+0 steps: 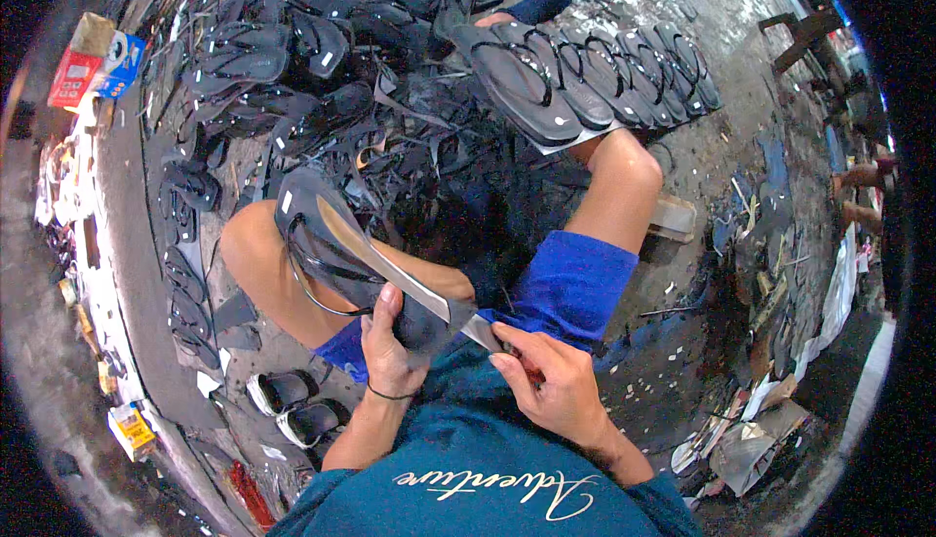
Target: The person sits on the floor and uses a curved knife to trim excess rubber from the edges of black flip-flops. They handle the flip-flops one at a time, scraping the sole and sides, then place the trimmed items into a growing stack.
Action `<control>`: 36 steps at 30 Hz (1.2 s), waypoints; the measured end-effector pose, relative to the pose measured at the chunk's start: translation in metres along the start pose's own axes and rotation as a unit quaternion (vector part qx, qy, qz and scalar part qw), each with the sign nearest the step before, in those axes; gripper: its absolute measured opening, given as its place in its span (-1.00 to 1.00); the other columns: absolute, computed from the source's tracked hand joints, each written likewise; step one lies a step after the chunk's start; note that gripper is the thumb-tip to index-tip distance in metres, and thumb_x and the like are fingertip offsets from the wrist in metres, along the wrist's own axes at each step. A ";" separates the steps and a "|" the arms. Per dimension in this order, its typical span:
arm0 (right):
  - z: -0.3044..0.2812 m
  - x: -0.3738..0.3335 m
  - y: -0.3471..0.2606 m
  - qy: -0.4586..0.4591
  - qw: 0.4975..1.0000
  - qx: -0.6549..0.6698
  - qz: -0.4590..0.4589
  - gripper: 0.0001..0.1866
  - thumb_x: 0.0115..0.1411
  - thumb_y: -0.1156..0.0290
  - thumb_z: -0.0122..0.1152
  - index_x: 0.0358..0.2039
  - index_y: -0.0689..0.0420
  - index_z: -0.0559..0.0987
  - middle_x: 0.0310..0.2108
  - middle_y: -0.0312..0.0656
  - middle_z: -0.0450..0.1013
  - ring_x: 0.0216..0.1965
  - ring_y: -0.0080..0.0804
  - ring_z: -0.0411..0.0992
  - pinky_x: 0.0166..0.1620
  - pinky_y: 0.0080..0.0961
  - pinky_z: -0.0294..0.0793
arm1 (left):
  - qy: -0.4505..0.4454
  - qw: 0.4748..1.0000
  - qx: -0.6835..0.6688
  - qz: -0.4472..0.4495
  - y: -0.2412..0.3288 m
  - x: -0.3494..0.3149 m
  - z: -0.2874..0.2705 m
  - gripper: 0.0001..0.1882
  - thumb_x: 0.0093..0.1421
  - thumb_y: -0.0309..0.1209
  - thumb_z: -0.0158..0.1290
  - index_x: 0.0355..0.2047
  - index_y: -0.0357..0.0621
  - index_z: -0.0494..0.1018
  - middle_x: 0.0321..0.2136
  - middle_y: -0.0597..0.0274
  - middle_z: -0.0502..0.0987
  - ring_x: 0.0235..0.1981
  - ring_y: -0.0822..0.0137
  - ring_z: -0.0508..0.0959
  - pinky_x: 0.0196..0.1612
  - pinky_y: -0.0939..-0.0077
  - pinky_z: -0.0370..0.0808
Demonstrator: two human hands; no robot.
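Observation:
My left hand [390, 352] grips a black flip-flop [322, 235] near one end of its sole, thumb on top. The flip-flop is tilted above my lap, its strap loop hanging out on the left side. My right hand [554, 381] is closed round the near end of a knife [480, 330] with a shiny metal blade. That blade lies against the right edge of the sole. A tan and pale band runs along the same edge; whether it is blade or sole is hard to tell. The knife's handle is mostly hidden by my fingers.
A row of black flip-flops [585, 79] stands by my right knee. Beyond my legs lies a heap of flip-flops [244, 54] and dark offcuts [390, 137]. Two slide sandals [297, 408] sit at the lower left. Red and blue boxes [93, 64] are far left; scraps litter the right.

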State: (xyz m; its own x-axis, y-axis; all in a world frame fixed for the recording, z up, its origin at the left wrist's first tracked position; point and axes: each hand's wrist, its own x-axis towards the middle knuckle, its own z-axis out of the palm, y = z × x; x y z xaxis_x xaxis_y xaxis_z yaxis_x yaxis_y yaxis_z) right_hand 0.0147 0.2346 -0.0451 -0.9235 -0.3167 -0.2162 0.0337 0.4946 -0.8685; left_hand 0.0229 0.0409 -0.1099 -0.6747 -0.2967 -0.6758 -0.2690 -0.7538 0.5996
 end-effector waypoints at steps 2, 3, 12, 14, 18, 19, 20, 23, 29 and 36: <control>0.000 0.005 -0.001 -0.060 0.996 0.053 0.027 -0.70 0.14 0.36 0.27 -0.12 0.20 0.56 -0.38 -0.03 0.56 -0.54 -0.29 0.53 -0.44 -0.47 0.53 | 0.010 0.999 0.008 0.041 -0.001 -0.003 -0.009 -0.68 0.31 -0.14 -0.11 -0.12 -0.09 0.43 -0.34 0.27 0.56 -0.34 0.33 0.56 -0.23 0.43 0.52; 0.002 0.003 0.001 -0.056 0.996 0.058 0.028 -0.69 0.14 0.36 0.27 -0.12 0.20 0.56 -0.38 -0.03 0.56 -0.54 -0.29 0.53 -0.44 -0.47 0.53 | 0.022 0.999 -0.014 0.036 0.000 -0.004 -0.011 -0.69 0.31 -0.15 -0.08 -0.15 -0.12 0.43 -0.35 0.25 0.55 -0.36 0.33 0.57 -0.25 0.42 0.54; 0.006 -0.027 0.030 -0.036 0.999 0.000 -0.007 -0.64 0.04 0.36 0.37 -0.12 0.10 0.60 -0.49 -0.12 0.54 -0.60 -0.40 0.49 -0.50 -0.52 0.50 | 0.008 0.998 -0.042 0.050 0.001 0.005 -0.027 -0.66 0.30 -0.14 -0.06 -0.14 -0.16 0.41 -0.32 0.23 0.55 -0.33 0.36 0.56 -0.23 0.47 0.53; 0.014 -0.015 0.027 -0.029 0.999 -0.011 -0.026 -0.65 0.05 0.35 0.36 -0.12 0.11 0.59 -0.51 -0.12 0.53 -0.61 -0.40 0.49 -0.51 -0.51 0.50 | 0.029 0.998 -0.004 0.062 0.000 0.004 -0.027 -0.65 0.31 -0.13 -0.10 -0.13 -0.15 0.42 -0.31 0.24 0.55 -0.31 0.36 0.55 -0.20 0.48 0.50; 0.032 0.003 0.020 -0.035 0.999 0.028 -0.022 -0.67 0.10 0.32 0.30 -0.12 0.11 0.58 -0.51 -0.11 0.53 -0.58 -0.34 0.50 -0.50 -0.44 0.51 | 0.074 0.995 0.039 0.058 -0.003 0.002 -0.037 -0.67 0.33 -0.12 -0.13 -0.14 -0.11 0.41 -0.34 0.28 0.53 -0.32 0.39 0.53 -0.22 0.48 0.48; 0.034 0.011 0.016 -0.052 0.998 0.034 -0.020 -0.68 0.11 0.32 0.29 -0.12 0.11 0.58 -0.51 -0.10 0.53 -0.58 -0.32 0.50 -0.49 -0.43 0.51 | 0.078 0.993 0.044 0.071 -0.004 0.000 -0.036 -0.67 0.34 -0.12 -0.14 -0.14 -0.10 0.41 -0.34 0.29 0.52 -0.33 0.39 0.53 -0.22 0.48 0.48; 0.036 0.018 0.011 -0.067 0.997 0.041 -0.016 -0.69 0.12 0.32 0.28 -0.12 0.11 0.58 -0.50 -0.10 0.52 -0.57 -0.31 0.50 -0.49 -0.42 0.51 | 0.080 0.992 0.051 0.081 -0.004 -0.001 -0.035 -0.67 0.34 -0.12 -0.15 -0.14 -0.09 0.41 -0.34 0.30 0.52 -0.33 0.40 0.52 -0.23 0.48 0.48; 0.047 0.034 0.008 -0.076 0.995 0.053 -0.030 -0.71 0.15 0.33 0.23 -0.12 0.12 0.57 -0.48 -0.07 0.52 -0.55 -0.25 0.51 -0.46 -0.39 0.52 | 0.056 0.993 0.028 0.095 0.001 -0.004 -0.035 -0.70 0.30 -0.20 -0.02 -0.24 -0.21 0.48 -0.36 0.29 0.55 -0.40 0.45 0.55 -0.30 0.51 0.51; 0.080 0.068 0.015 -0.003 0.989 0.094 -0.117 -0.71 0.17 0.35 0.20 -0.10 0.16 0.55 -0.40 -0.03 0.54 -0.46 -0.11 0.53 -0.39 -0.31 0.55 | 0.022 0.997 0.016 0.066 -0.003 -0.005 -0.038 -0.67 0.26 -0.16 0.03 -0.26 -0.23 0.49 -0.38 0.29 0.55 -0.41 0.41 0.55 -0.30 0.51 0.52; 0.053 0.079 0.043 0.134 0.963 0.234 0.011 -0.68 0.23 0.39 0.15 -0.03 0.21 0.49 -0.49 -0.22 0.50 -0.53 -0.60 0.40 -0.42 -0.58 0.43 | -0.100 0.911 0.025 0.398 0.091 0.041 0.066 -0.39 0.27 0.02 -0.06 0.09 -0.25 0.28 -0.06 0.13 0.45 -0.04 0.24 0.46 0.01 0.31 0.44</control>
State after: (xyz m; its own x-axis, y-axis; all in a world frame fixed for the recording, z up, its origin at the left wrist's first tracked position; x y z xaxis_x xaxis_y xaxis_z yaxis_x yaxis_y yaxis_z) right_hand -0.0365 0.1878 -0.1232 -0.9841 -0.0593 -0.1677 0.1642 0.0593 -0.9846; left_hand -0.0749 -0.0014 -0.0548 -0.7805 -0.6211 0.0714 0.3335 -0.3169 0.8879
